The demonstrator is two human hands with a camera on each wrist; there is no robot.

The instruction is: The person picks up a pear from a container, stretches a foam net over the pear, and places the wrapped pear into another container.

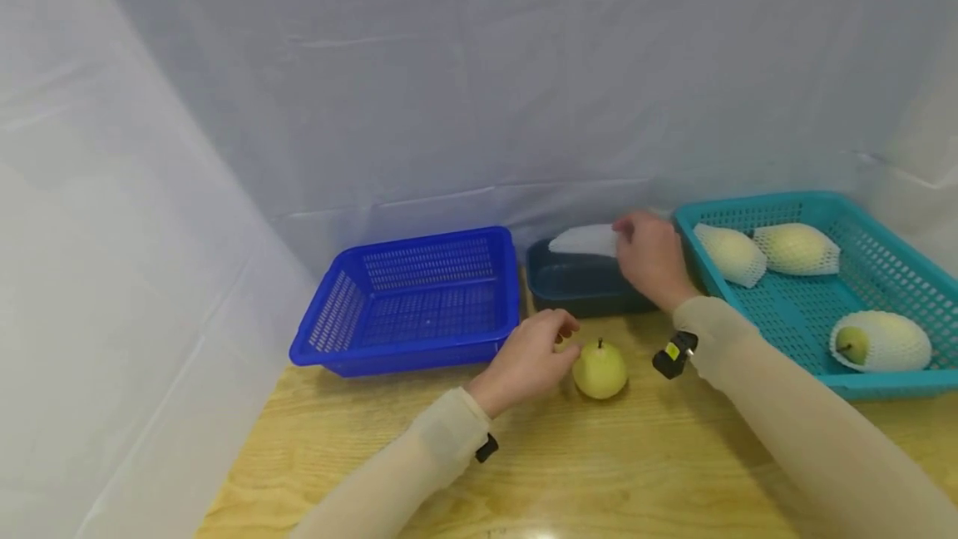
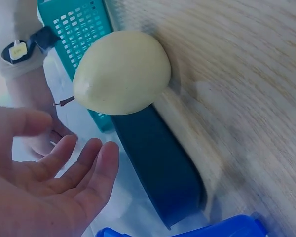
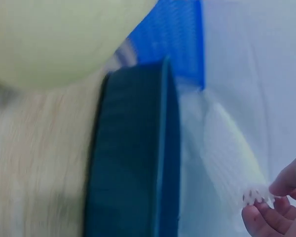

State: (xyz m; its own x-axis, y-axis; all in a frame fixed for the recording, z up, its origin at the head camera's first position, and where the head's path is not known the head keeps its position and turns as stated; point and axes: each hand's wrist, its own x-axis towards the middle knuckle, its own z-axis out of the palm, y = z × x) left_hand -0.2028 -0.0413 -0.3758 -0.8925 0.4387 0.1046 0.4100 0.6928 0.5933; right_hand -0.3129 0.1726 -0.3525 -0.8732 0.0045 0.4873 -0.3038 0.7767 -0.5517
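Note:
My right hand (image 1: 653, 260) pinches a white foam net sleeve (image 1: 584, 239) by one end, over the dark teal bin (image 1: 591, 304). In the right wrist view the foam net sleeve (image 3: 229, 148) hangs flat from the fingertips with no fruit visible in it. A bare yellow-green pear (image 1: 600, 373) stands on the table in front of the bin, stem up. Just left of the pear is my left hand (image 1: 527, 360), its fingers loosely bent. In the left wrist view a gap shows between the left hand (image 2: 64, 182) and the pear (image 2: 123, 74).
To the left of the bin stands a blue plastic basket (image 1: 430, 306) with nothing visible inside. At right, a turquoise basket (image 1: 793, 314) holds several pears in foam nets, one of them (image 1: 883, 342) near its front edge. White sheeting (image 1: 464, 90) hangs behind the wooden table (image 1: 599, 464).

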